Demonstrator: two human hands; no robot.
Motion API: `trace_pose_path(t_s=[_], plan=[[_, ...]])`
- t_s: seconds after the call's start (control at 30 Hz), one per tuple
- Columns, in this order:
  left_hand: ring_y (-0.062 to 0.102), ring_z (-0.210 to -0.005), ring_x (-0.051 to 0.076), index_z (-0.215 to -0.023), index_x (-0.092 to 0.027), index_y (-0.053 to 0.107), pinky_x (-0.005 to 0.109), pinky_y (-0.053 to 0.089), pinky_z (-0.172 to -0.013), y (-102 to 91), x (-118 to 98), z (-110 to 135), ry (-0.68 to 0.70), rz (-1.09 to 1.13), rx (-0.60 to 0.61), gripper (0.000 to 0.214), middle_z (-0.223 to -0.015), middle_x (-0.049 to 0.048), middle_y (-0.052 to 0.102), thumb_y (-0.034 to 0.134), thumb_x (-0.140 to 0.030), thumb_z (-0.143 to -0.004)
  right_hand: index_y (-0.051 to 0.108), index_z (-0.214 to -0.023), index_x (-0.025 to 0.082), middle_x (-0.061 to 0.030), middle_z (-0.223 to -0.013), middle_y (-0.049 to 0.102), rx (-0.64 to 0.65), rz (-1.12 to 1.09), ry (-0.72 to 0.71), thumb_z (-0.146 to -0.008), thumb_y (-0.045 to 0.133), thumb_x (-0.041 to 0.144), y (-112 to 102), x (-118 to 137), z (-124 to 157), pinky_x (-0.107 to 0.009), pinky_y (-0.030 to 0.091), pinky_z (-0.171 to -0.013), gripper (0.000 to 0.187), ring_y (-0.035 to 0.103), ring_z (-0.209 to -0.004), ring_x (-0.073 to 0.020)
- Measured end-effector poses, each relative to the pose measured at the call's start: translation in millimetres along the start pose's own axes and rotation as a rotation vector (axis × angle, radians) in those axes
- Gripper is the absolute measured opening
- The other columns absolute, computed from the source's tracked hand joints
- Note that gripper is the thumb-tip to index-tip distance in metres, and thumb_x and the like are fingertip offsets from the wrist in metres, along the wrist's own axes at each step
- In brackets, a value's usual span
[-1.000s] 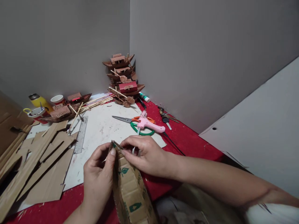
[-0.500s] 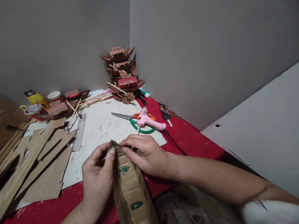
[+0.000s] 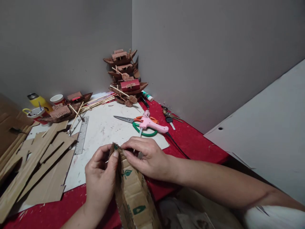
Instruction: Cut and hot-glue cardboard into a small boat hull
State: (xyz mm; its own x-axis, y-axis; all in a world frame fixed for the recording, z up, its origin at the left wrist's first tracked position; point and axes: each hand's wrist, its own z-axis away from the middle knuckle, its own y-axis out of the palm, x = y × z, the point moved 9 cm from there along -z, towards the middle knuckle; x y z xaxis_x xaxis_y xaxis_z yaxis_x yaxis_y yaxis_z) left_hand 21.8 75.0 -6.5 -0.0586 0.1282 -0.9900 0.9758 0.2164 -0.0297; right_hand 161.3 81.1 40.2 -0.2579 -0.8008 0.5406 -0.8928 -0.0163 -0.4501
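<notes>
A long piece of folded cardboard (image 3: 133, 190), shaped like a boat hull and printed with green marks, extends from the bottom of the view up to its narrow end. My left hand (image 3: 102, 175) pinches the left side of that end, thumb on the inner face. On the opposite edge, my right hand (image 3: 147, 157) grips with thumb and fingers close to the tip. Just beyond my right hand lie a pink glue gun (image 3: 152, 124) and scissors (image 3: 125, 119) with green and orange handles. The fingertips behind the cardboard are partly hidden.
Cardboard strips (image 3: 45, 165) are piled at the left beside a ruler (image 3: 82, 135). Small model boats (image 3: 130, 86) are stacked in the corner, with thin sticks (image 3: 97, 103) nearby. Cups (image 3: 37, 115), a yellow bottle (image 3: 39, 101) and keys (image 3: 171, 118) stand or lie around the red table (image 3: 202, 148).
Both hands keep their hold on the cardboard's narrow end. My right fingers have shifted very slightly left along the edge; the view has moved a little.
</notes>
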Motion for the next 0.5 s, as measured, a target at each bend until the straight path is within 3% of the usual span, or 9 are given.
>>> trace_pose_path(t_s=[0.2, 0.5], plan=[[0.066, -0.081, 0.014, -0.094, -0.02, 0.068, 0.019, 0.051, -0.072, -3.4, 5.7, 0.5, -0.042, 0.015, -0.015, 0.024, -0.088, 0.0014, 0.072, 0.074, -0.034, -0.077, 0.067, -0.093, 0.014, -0.0059, -0.077, 0.063, -0.049, -0.03, 0.016, -0.086, 0.057, 0.012, -4.0, -2.8, 0.6, -0.024, 0.05, -0.061, 0.012, 0.059, -0.068, -0.013], [0.066, -0.073, 0.013, -0.088, -0.019, 0.069, 0.017, 0.051, -0.064, -4.4, -2.3, -1.5, 0.008, -0.034, -0.033, 0.016, -0.08, 0.0004, 0.071, 0.072, -0.032, -0.078, 0.065, -0.084, 0.013, -0.0026, -0.068, 0.06, 0.036, 0.037, 0.067, -0.082, 0.058, 0.011, 1.4, -3.2, 3.9, -0.021, 0.044, -0.054, 0.007, 0.054, -0.057, -0.0101]])
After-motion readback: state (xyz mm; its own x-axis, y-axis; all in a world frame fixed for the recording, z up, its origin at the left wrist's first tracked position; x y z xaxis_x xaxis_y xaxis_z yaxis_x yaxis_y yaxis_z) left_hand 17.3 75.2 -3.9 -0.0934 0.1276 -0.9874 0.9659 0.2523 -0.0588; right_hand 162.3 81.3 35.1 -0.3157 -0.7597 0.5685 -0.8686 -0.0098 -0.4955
